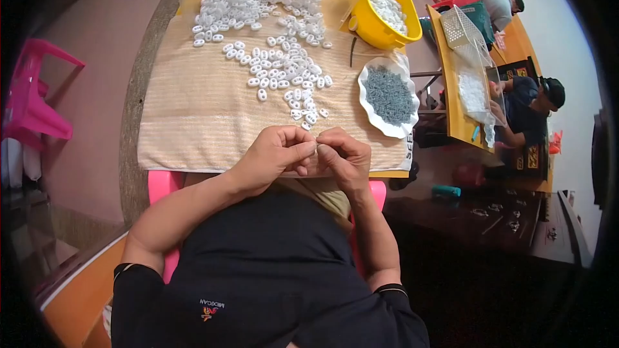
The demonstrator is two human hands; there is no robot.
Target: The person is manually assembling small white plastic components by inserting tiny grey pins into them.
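My left hand [274, 156] and my right hand [346, 158] meet at the near edge of a beige towel [187, 100]. Thumb and forefinger of each are pinched together, fingertips almost touching. Whatever sits between them is too small and covered to make out. Just beyond the fingertips lie loose white oval pieces [284, 67], each with two dark holes, spreading back over the towel. Farther off is a heap of white, partly translucent pieces [235, 0]. Right of my right hand stands a white scalloped dish [387, 130] filled with small grey, see-through parts [389, 95].
A yellow basin [380, 38] of white pieces stands at the far right, with a thin black strip [353, 51] near it. Left on the floor is a pink chair [45, 93]. Rightward, a person in a dark cap [525, 106] sits at another table [454, 122]; another person [496, 6] is beyond.
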